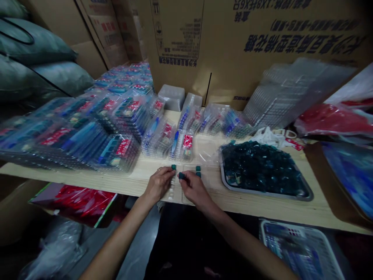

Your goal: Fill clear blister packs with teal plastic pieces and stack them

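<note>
My left hand point(159, 182) has its fingers pinched together at a small dark green piece point(173, 167) on the left part of a clear plastic tray point(186, 194). Between the fingertips of my right hand point(194, 186) is another dark green piece point(181, 175), held just above the middle of the tray. Two more green pieces point(198, 168) lie in the tray's right part, partly behind my right hand. A grey-rimmed tray point(225, 177) heaped with dark green pieces point(262, 167) stands to the right of my hands.
Stacks of filled clear trays point(116, 151) cover the table's left side. More filled trays point(183, 144) stand beyond my hands. Nested clear trays point(279, 93) lean against a large cardboard box point(221, 50). A brown box point(329, 167) with blue contents is at the right edge.
</note>
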`<action>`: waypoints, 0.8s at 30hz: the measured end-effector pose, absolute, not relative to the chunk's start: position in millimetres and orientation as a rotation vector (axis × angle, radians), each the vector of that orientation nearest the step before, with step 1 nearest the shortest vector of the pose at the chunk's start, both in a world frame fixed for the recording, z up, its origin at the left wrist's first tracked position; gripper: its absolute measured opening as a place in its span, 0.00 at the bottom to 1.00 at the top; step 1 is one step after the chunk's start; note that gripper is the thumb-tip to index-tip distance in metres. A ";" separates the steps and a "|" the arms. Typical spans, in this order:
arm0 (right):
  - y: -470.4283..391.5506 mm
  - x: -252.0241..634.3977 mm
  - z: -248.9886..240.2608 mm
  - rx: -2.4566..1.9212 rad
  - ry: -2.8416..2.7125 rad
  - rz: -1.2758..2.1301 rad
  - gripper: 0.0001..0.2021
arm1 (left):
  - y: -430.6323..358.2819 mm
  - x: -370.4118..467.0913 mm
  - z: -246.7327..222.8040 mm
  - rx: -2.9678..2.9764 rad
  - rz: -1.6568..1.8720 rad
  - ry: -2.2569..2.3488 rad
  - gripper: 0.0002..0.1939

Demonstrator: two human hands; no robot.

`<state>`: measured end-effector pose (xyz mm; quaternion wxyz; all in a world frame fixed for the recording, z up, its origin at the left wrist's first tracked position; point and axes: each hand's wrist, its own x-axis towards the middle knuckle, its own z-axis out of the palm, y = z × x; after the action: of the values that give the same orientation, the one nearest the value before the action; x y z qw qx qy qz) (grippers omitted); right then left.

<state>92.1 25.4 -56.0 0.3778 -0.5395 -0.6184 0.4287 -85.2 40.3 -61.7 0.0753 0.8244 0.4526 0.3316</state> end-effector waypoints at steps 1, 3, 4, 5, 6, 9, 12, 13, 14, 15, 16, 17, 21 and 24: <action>26.3 94.3 -55.0 -1.374 -1.592 1.091 0.08 | 37.1 -85.4 -63.2 2.481 0.989 1.351 0.14; 27.5 97.9 -53.0 -1.364 -1.586 1.105 0.08 | 30.8 -86.0 -65.3 2.511 0.962 1.331 0.16; 27.8 98.8 -52.5 -1.363 -1.578 1.120 0.08 | 28.3 -86.3 -65.8 2.531 0.943 1.324 0.17; 27.9 99.3 -52.3 -1.363 -1.572 1.134 0.08 | 26.4 -86.5 -65.7 2.546 0.926 1.322 0.18; 27.9 99.3 -52.5 -1.362 -1.571 1.147 0.09 | 25.3 -86.6 -65.3 2.551 0.915 1.328 0.17; 27.8 98.0 -54.8 -1.341 -1.564 1.161 0.08 | 25.6 -85.9 -62.6 2.436 0.987 1.388 0.15; 28.1 96.7 -58.2 -1.319 -1.553 1.162 0.07 | 27.7 -85.2 -61.1 2.279 1.085 1.426 0.13; 28.2 96.4 -59.2 -1.317 -1.552 1.163 0.07 | 28.1 -85.3 -61.3 2.279 1.098 1.414 0.12; 28.3 96.1 -60.1 -1.317 -1.553 1.161 0.08 | 28.1 -85.6 -61.9 2.307 1.091 1.396 0.10; 28.3 95.9 -60.9 -1.320 -1.556 1.154 0.08 | 27.9 -86.1 -62.7 2.352 1.074 1.381 0.10; 28.3 95.7 -61.4 -1.325 -1.559 1.141 0.08 | 27.5 -86.8 -63.5 2.401 1.051 1.370 0.10; 28.2 95.6 -61.6 -1.330 -1.561 1.130 0.08 | 27.0 -87.6 -64.5 2.446 1.021 1.368 0.11; 27.3 95.9 -61.2 -1.318 -1.595 1.117 0.08 | 25.9 -90.8 -68.1 2.616 0.889 1.367 0.15; 27.2 96.2 -61.0 -1.320 -1.608 1.107 0.08 | 26.8 -91.8 -69.6 2.680 0.830 1.360 0.17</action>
<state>96.2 27.2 -61.0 0.3824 -0.5175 -0.6305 0.4341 -91.8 26.8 -69.6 0.0120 0.8595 0.4363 0.2661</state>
